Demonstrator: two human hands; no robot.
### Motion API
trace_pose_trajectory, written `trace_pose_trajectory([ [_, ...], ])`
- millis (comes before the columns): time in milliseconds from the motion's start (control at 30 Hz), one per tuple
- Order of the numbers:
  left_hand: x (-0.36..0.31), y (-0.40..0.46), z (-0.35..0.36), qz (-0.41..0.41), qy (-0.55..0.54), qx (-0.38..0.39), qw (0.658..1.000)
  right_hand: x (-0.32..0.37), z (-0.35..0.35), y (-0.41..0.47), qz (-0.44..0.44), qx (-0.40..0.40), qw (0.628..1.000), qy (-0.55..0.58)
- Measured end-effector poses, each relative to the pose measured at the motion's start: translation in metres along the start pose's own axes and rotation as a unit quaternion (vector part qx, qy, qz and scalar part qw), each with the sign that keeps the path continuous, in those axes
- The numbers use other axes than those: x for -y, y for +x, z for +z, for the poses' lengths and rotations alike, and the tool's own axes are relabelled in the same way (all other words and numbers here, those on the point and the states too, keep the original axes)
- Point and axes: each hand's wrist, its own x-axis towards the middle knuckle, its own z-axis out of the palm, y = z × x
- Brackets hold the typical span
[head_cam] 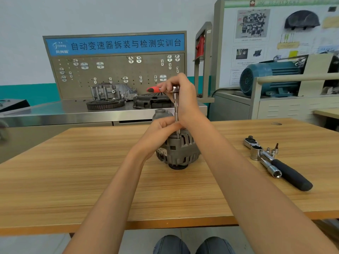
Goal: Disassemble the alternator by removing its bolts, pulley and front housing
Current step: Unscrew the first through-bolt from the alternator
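The alternator (178,150) is stood mid-tabletop (73,171). The ratchet (167,89) head is gripped by the right hand (185,99); the extension (176,114), at twelve o'clock, is pinched by the left hand (163,130). It should be kept plumb on the bolt.

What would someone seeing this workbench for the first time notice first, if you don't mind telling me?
Probably the two hands at the centre: the right hand grips a red-handled ratchet on top of a long extension, while the left hand pinches the shaft just above the grey alternator standing on the wooden table. Next, the large black-handled ratchet with loose sockets lying to the right.
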Motion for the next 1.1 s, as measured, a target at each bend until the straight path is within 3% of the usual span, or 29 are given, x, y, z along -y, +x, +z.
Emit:
trace_pose_trajectory([
  [33,-0.001,-0.001,0.0,0.002,-0.002,0.003,1.0,0.0,0.001,0.0,0.001,0.002,1.0,0.017],
  [100,0.0,-0.002,-0.001,0.003,-0.004,-0.001,1.0,-0.006,0.007,-0.005,-0.077,-0.041,0.992,-0.092],
  [167,0.003,-0.001,-0.002,-0.001,0.012,-0.026,1.0,-0.017,0.011,-0.012,-0.204,-0.108,0.932,-0.279],
  [233,0.005,0.0,-0.002,-0.008,0.031,-0.035,0.999,-0.021,0.013,-0.013,-0.258,-0.16,0.878,-0.371],
  [300,0.004,0.0,-0.001,-0.003,0.027,-0.03,0.999,-0.016,0.013,-0.009,-0.234,-0.156,0.894,-0.348],
  [433,-0.002,-0.002,0.0,0.003,-0.012,-0.001,1.0,-0.003,0.009,-0.005,-0.088,-0.065,0.986,-0.124],
  [533,-0.002,-0.001,0.0,0.005,-0.02,-0.001,1.0,0.001,0.002,-0.002,-0.013,-0.02,1.0,-0.007],
  [567,-0.003,-0.002,0.0,0.004,-0.022,-0.002,1.0,0.001,0.004,-0.002,-0.018,-0.024,1.0,-0.007],
  [633,-0.002,-0.003,0.0,0.006,-0.02,-0.004,1.0,-0.006,0.01,-0.006,-0.094,-0.07,0.985,-0.13],
  [700,0.0,-0.003,0.0,0.007,-0.01,-0.009,1.0,-0.015,0.012,-0.011,-0.196,-0.126,0.921,-0.313],
  [733,0.001,-0.003,0.0,0.008,-0.006,-0.011,1.0,-0.017,0.012,-0.011,-0.222,-0.149,0.897,-0.352],
  [767,0.0,-0.002,0.0,0.011,-0.007,-0.011,1.0,-0.017,0.011,-0.011,-0.229,-0.161,0.893,-0.353],
  [833,-0.001,-0.002,0.002,0.014,-0.02,-0.01,1.0,-0.013,0.008,-0.007,-0.201,-0.147,0.921,-0.3],
  [967,-0.002,-0.001,0.001,0.003,-0.02,0.008,1.0,-0.001,0.003,-0.005,-0.076,-0.038,0.986,-0.144],
  [1033,-0.001,-0.001,0.0,0.002,-0.02,0.007,1.0,0.002,-0.001,-0.005,-0.024,-0.011,0.997,-0.075],
  [1100,-0.001,-0.002,0.0,0.004,-0.021,0.001,1.0,0.0,0.002,-0.006,-0.046,-0.019,0.996,-0.075],
])
